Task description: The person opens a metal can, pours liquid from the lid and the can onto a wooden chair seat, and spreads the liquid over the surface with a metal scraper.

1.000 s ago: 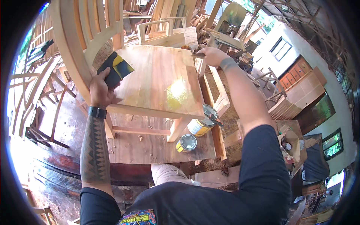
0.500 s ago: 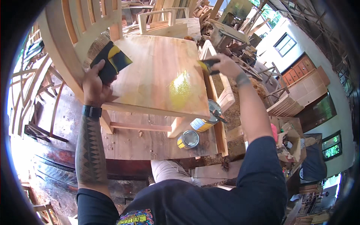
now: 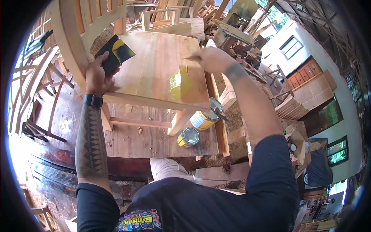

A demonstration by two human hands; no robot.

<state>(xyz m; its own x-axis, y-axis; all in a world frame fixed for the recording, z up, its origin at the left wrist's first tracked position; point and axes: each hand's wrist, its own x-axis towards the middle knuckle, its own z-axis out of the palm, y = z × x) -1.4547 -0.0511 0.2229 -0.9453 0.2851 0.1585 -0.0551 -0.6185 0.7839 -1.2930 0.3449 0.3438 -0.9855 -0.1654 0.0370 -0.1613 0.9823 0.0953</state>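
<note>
My left hand (image 3: pixel 99 77) grips a flat black square plate (image 3: pixel 118 49) smeared with yellow paste, beside the chair's backrest. Over the far right corner of the seat, my right hand (image 3: pixel 214 60) is closed round a small dark scraper (image 3: pixel 194 57). Its blade is thin and mostly covered by my fingers, and motion blurs it. Below that hand, a glossy wet yellow patch (image 3: pixel 177 82) lies on the pale wooden seat (image 3: pixel 150 58) of the chair. Faint yellow smears show near the seat's front edge.
The chair stands on a wooden board (image 3: pixel 133 145). By its front leg are a small can (image 3: pixel 188 137) and a larger open can (image 3: pixel 205 118) with a tool across its rim. Wooden chair frames (image 3: pixel 228 92) and scrap timber (image 3: pixel 247 63) crowd the right and far side.
My right hand has moved left and away from me, from beyond the seat's right edge to over its far corner. The yellow patch looks smoother and more drawn out. The camera view has shifted slightly.
</note>
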